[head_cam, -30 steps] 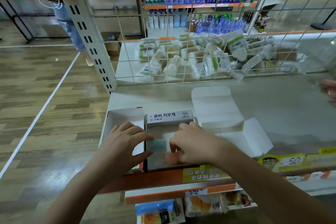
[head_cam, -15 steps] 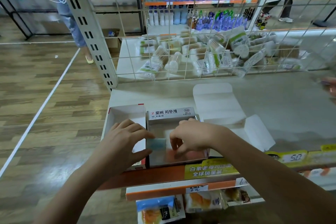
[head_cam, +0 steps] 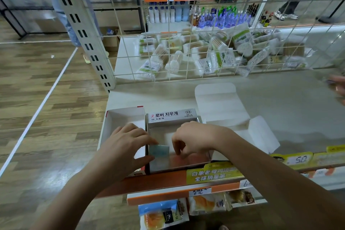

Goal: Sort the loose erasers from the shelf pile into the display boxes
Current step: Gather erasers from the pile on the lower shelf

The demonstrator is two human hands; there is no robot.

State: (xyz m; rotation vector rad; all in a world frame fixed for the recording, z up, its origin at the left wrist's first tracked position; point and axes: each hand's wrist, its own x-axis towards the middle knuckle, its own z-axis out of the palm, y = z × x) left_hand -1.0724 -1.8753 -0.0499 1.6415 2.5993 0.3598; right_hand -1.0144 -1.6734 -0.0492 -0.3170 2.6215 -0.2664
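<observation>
Eraser (head_cam: 159, 152): a pale blue-green block standing at the near left corner of the grey display box (head_cam: 171, 117), against that box's left wall. The left hand (head_cam: 128, 147) rests over the wall shared by the two boxes, its thumb and forefinger pinching the eraser from either side, the remaining fingers (head_cam: 130, 129) lying loosely spread over the white box (head_cam: 121, 115). The right hand (head_cam: 194, 138) reaches into the grey box just beside the eraser, fingers curled downward to the box floor; whether they pinch anything cannot be told. Apart from the eraser, the grey box shows only its bare reflective floor; its upright back flap carries printed lettering. The white box, touching the grey one on the left, shows only its bare white interior. An opened white carton (head_cam: 220, 104) lies flat on the shelf (head_cam: 291, 110) to the right. Behind the wire grid (head_cam: 188, 48), packets of cotton swabs (head_cam: 216, 56) lie heaped.
</observation>
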